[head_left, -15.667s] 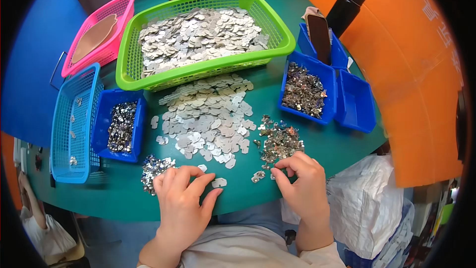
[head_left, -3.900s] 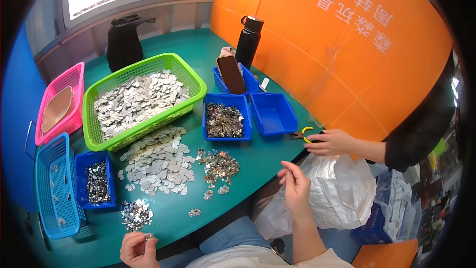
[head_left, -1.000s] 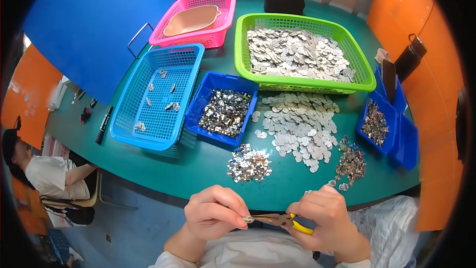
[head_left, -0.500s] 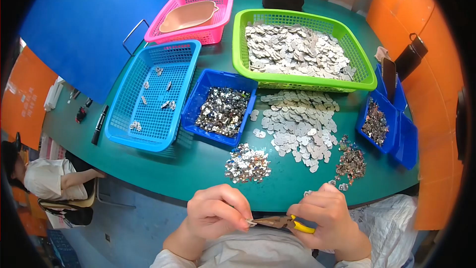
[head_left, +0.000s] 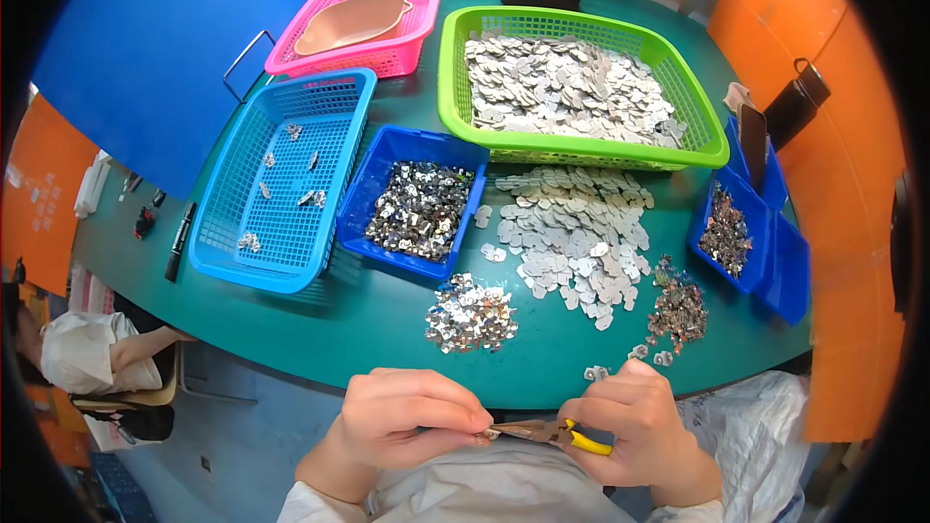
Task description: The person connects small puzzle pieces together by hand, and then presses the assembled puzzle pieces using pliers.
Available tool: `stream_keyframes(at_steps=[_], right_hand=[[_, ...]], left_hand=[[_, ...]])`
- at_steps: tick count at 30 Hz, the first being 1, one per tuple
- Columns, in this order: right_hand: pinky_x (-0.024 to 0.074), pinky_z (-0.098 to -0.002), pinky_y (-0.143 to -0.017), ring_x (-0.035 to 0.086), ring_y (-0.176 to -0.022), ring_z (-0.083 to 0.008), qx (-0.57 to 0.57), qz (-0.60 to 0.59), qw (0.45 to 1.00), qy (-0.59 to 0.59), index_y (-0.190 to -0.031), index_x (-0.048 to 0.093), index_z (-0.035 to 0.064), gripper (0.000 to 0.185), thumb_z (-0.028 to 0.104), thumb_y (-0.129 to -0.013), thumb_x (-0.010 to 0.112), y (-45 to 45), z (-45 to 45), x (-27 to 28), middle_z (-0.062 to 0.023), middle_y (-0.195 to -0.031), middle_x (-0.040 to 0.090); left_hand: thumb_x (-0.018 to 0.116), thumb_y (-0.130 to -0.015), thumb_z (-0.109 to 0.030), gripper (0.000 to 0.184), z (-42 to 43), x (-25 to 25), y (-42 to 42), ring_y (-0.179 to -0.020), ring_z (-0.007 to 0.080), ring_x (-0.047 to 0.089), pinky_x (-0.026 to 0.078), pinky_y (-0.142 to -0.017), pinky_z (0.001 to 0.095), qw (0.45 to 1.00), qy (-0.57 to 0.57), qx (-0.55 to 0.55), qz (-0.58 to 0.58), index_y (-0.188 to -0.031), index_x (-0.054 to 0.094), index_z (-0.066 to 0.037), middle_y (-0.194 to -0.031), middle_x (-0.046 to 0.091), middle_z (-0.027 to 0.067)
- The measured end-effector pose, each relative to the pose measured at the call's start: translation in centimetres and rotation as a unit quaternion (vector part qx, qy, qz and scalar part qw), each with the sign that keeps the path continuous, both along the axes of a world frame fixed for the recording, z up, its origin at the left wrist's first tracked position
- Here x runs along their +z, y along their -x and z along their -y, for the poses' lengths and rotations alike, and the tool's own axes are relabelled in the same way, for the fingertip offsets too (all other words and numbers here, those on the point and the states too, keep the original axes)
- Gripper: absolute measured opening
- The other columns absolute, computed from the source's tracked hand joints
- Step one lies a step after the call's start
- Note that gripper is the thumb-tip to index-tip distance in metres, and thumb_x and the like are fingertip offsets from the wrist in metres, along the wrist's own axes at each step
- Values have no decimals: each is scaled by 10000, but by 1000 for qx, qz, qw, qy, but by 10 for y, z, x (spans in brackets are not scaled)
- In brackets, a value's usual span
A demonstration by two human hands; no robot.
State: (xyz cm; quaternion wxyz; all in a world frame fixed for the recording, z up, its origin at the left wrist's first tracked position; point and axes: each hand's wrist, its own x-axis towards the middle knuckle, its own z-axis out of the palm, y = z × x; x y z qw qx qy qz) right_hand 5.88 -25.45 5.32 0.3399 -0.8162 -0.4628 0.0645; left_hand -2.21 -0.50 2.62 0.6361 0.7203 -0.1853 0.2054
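Note:
Low in front of my body, my left hand pinches a small metal piece between thumb and fingers. The tips of the needle-nose pliers meet that piece. My right hand is wrapped round the pliers' yellow handles. Just beyond the right hand, a few loose metal pieces lie near the table edge. Farther in are a pile of shiny small metal parts, a pile of brownish small parts and a heap of flat grey metal plates.
A green basket full of grey plates stands behind the heap. Left of it are a blue bin of small parts, a light-blue basket and a pink basket. Blue bins stand at right. A seated person is far left.
The view has shifted a little, so the table's contents appear farther left and up. The fingers of my left hand have straightened round the small piece. The pliers stay at it.

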Motion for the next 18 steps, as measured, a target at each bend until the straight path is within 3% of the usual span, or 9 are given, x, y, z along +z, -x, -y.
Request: stream_keyframes(at_steps=[5,18], right_hand=[[287,-326,-543,508,-528,-163,12,-5,1000,14,-790,693,150,241,213,-606,835,2,0,3,32,-604,550],[278,-326,-529,482,-499,-165,10,-22,999,25,-786,694,147,212,222,-645,834,8,11,2,25,-573,531]], left_hand=[[803,-711,78,210,-3,-3,0,-759,220,736,596,-628,280,996,39,-66,-34,-900,743,10,-875,738,144],[770,-714,110,198,5,-7,-1,-758,231,731,591,-637,291,995,34,-82,-47,-886,729,21,-878,730,144]])
